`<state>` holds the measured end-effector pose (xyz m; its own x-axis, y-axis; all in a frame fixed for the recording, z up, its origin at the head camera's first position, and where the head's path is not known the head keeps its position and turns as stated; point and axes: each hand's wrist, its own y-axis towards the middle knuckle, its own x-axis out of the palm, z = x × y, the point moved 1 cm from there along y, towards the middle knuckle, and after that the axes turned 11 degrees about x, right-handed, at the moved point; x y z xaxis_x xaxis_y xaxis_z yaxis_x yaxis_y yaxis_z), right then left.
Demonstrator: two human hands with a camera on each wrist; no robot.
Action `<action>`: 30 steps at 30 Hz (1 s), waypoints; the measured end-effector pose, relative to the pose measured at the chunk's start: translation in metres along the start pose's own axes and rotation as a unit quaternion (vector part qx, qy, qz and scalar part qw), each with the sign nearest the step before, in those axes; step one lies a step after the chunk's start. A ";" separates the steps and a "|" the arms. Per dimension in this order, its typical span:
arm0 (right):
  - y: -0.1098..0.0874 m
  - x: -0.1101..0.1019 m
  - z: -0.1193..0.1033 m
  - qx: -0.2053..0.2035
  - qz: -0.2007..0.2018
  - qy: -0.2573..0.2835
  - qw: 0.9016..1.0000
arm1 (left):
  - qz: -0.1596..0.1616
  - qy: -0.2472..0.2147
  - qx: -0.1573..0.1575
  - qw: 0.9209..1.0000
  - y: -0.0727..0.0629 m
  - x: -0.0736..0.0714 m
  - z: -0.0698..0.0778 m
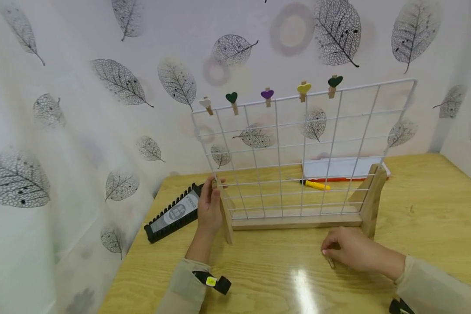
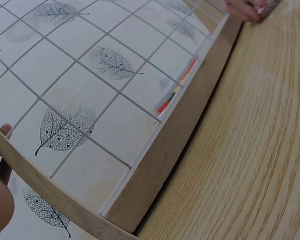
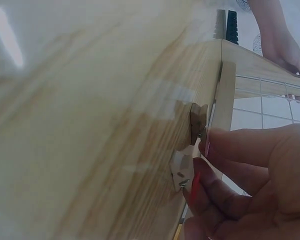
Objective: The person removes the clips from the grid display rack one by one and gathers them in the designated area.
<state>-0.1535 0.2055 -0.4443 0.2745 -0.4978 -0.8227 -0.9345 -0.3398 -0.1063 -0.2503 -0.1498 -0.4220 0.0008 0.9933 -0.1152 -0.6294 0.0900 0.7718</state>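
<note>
A white wire grid rack (image 1: pixel 294 165) stands on a wooden base (image 1: pixel 298 223) with wooden side supports. My left hand (image 1: pixel 209 207) holds its left support (image 1: pixel 224 213) near the top. The left wrist view shows that support between the thumb and fingertips. Low in front of the rack's right end, my right hand (image 1: pixel 349 248) pinches a small wooden clothespin (image 1: pixel 330 261). In the right wrist view, wooden parts (image 3: pixel 197 122) with metal bits and a red edge (image 3: pixel 196 185) stick out from the fingers; I cannot tell whether they belong to one clothespin or two.
Heart-topped clothespins, including a purple one (image 1: pixel 267 96), sit along the rack's top wire. A black ridged holder (image 1: pixel 176 211) lies behind the left hand. Behind the rack are a yellow-handled tool (image 1: pixel 317 185) and a white and red case (image 1: pixel 345 168). Leaf-patterned fabric hangs behind the table.
</note>
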 end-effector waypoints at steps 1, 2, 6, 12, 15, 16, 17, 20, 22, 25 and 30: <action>0.000 -0.001 0.000 0.000 -0.001 0.001 1.000 | 0.001 -0.001 0.000 1.000 0.000 0.000 0.000; 0.001 -0.002 0.000 -0.004 -0.001 0.005 1.000 | 0.001 0.001 -0.001 1.000 0.000 0.000 0.000; 0.001 -0.011 -0.005 -0.029 0.025 0.028 0.999 | 0.003 0.001 -0.004 1.000 0.001 0.000 -0.001; 0.002 -0.040 -0.019 -0.168 0.186 0.018 0.968 | 0.002 -0.002 -0.005 1.000 0.001 0.001 0.000; 0.006 -0.063 -0.027 -0.226 0.249 -0.006 0.942 | 0.006 0.001 -0.004 1.000 0.000 0.001 -0.001; 0.007 -0.072 -0.029 -0.239 0.265 -0.013 0.934 | 0.007 0.001 -0.002 1.000 0.000 0.001 -0.001; 0.008 -0.080 -0.032 -0.253 0.279 -0.019 0.926 | 0.009 0.002 -0.001 1.000 0.000 0.001 -0.001; 0.011 -0.105 -0.041 -0.292 0.326 -0.028 0.899 | 0.012 0.002 0.006 1.000 0.001 0.001 -0.002; 0.011 -0.119 -0.049 -0.312 0.361 -0.029 0.879 | 0.010 0.005 0.009 1.000 0.002 0.001 -0.002; 0.008 -0.139 -0.065 -0.335 0.416 -0.020 0.845 | 0.008 0.012 0.004 1.000 0.003 0.000 -0.001; 0.004 -0.172 -0.097 -0.338 0.489 0.002 0.804 | 0.009 -0.001 0.006 1.000 0.002 0.001 0.000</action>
<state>-0.1828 0.2127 -0.2489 -0.5155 -0.7925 -0.3258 -0.3668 -0.1395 0.9198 -0.2521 -0.1486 -0.4206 -0.0090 0.9949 -0.1003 -0.6201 0.0731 0.7811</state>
